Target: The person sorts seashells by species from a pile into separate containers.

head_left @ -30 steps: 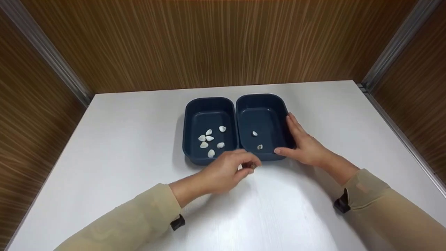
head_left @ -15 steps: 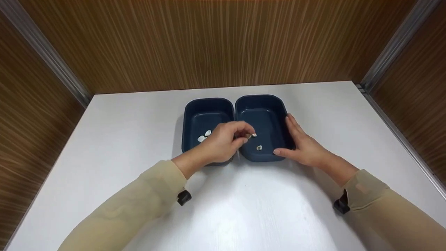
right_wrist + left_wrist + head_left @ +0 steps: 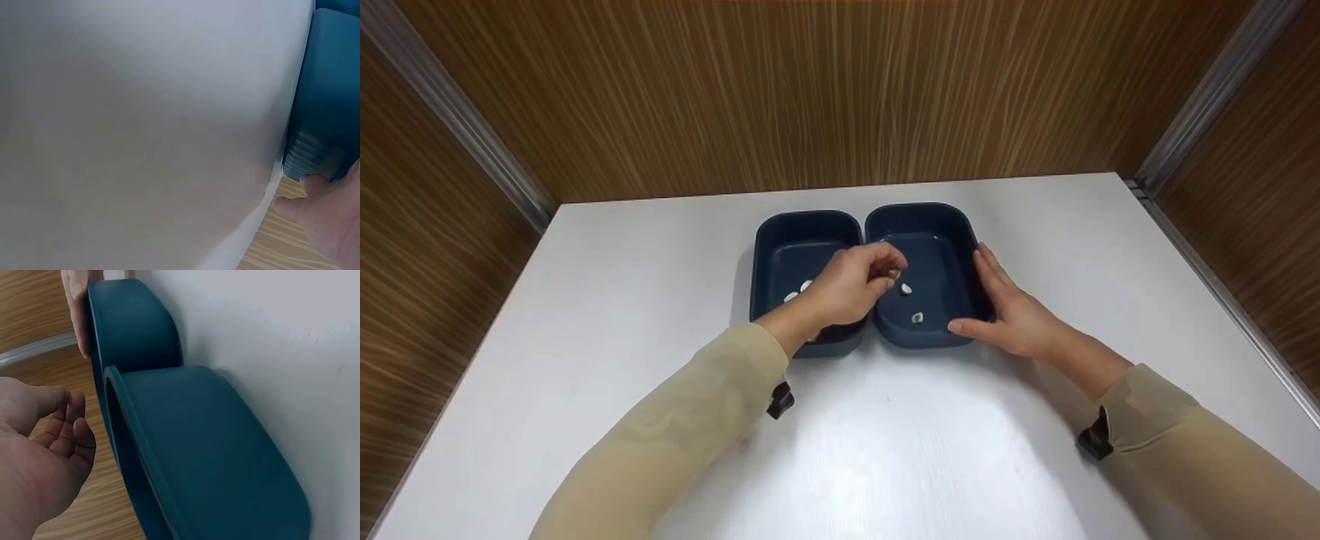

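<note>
My left hand (image 3: 851, 285) is over the inner walls of two dark blue bins, its fingertips above the right bin (image 3: 922, 336). Between thumb and fingers it pinches a small brownish shell (image 3: 894, 274). Two small shells lie on the right bin's floor: a whitish shell (image 3: 905, 289) and, nearer me, a shell with a dark middle (image 3: 917, 318). My right hand (image 3: 1024, 319) rests against the right bin's near right corner, fingers straight along the outer side, thumb at the front rim. In the left bin (image 3: 825, 349), white shells (image 3: 791, 297) show partly behind my left hand and wrist.
The bins stand side by side on a white table (image 3: 645, 285). Wood-grain panels (image 3: 840, 90) rise behind it and at both sides. The left wrist view shows the bins' outer walls, the right wrist view mostly tabletop.
My left hand has moved from in front of the bins, forward and up over the right bin, with the shell still pinched. It now covers several white shells. My right hand has stayed put.
</note>
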A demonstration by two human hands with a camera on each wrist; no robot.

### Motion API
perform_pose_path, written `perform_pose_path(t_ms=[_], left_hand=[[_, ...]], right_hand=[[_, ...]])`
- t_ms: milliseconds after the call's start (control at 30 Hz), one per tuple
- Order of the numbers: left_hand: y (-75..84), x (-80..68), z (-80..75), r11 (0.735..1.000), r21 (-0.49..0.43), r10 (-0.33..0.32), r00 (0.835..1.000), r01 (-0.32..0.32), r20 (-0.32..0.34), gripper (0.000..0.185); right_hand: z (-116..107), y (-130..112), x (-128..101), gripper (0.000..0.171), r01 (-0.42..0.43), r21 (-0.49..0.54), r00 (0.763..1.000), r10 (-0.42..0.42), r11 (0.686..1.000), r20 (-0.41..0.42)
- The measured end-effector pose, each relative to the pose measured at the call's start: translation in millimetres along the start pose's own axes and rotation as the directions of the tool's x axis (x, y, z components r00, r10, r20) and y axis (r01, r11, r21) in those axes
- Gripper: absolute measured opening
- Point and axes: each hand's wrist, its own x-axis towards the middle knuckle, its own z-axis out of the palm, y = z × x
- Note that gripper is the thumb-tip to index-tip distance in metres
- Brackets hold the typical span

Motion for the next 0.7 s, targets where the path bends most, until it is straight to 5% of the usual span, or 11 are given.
perform_pose_path(t_ms=[700], left_hand=[[-5.5,13.2,7.9,0.998,0.061,0.019,1.0,-0.019,-0.012,0.026]], right_hand=[[-2.3,-1.6,2.0,0.116,-0.008,0.0,1.0,0.008,1.0,0.016]])
